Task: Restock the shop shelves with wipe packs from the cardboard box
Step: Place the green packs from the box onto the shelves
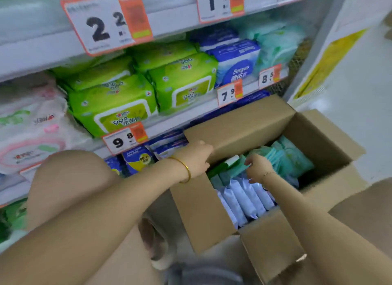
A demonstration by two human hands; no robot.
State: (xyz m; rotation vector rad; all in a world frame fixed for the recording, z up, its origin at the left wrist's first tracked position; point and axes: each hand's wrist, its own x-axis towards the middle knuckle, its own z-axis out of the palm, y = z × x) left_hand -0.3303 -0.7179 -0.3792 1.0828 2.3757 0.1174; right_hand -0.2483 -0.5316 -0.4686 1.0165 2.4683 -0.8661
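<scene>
**Below the shelves, both your hands at the open box**

Beside the shelving the cardboard box (250,123) stands open, and its far flap rises in front of the lowest shelf and hides part of the dark blue packs (137,159) there. On the middle shelf (186,117) lie bright green wipe packs (110,106), glossy and pillow-shaped, with white and blue packs (235,66) to their right and pink-white packs (31,132) to their left. Orange-edged price tags (125,139) hang on the shelf rims.

Your left hand (197,159), with a gold bangle (185,170) on the wrist, grips the edge of the far flap, fingers curled around it. Your right hand (257,167) reaches into the box, fingers pinched on the top of a teal pack (237,170). Inside the box, teal packs (290,157) fill the far part and pale blue packs (244,197) stand on edge in a row nearer to you. All the packs are soft plastic film; the box is plain brown corrugated board.
</scene>
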